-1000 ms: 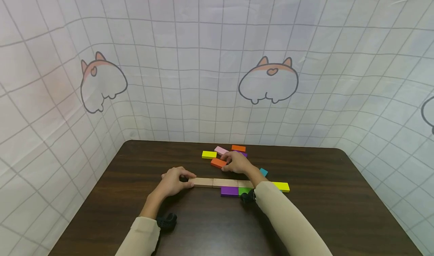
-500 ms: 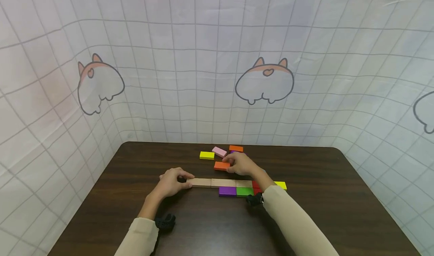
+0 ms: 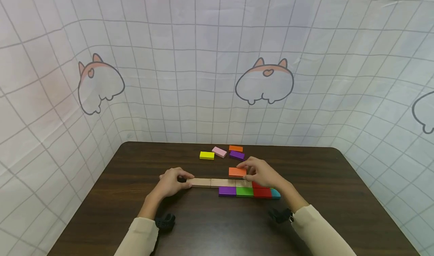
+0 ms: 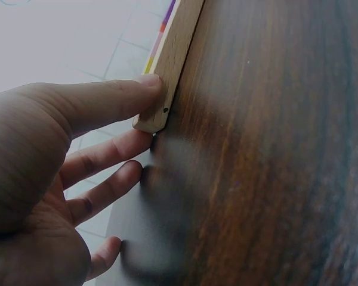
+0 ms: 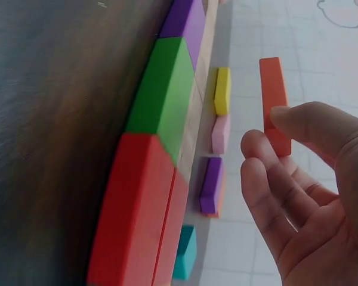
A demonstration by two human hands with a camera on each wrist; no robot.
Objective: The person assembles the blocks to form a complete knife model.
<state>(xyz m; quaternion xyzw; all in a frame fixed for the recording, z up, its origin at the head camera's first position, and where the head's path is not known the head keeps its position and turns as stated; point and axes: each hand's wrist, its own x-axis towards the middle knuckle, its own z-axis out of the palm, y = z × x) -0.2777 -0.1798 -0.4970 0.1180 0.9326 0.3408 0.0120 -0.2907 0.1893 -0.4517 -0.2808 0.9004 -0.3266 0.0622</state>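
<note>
In the head view, my left hand pinches the left end of a plain wooden block, its thumb on the near side. The wood's end lies between thumb and index finger in the left wrist view, the other fingers spread. My right hand pinches an orange block by its right end, held up behind the row. Plain wooden blocks run in a line, with a purple block, a green block and a red block laid along their near side. Another red block lies beside that one.
Farther back lie a yellow block, a pink block, a second orange block and a second purple block. A teal block shows by the right forearm. The dark table meets a grid-patterned cloth behind.
My right hand has gripped the orange block and carried it to the right and nearer the wooden row. The left hand keeps its hold at the row's end.
</note>
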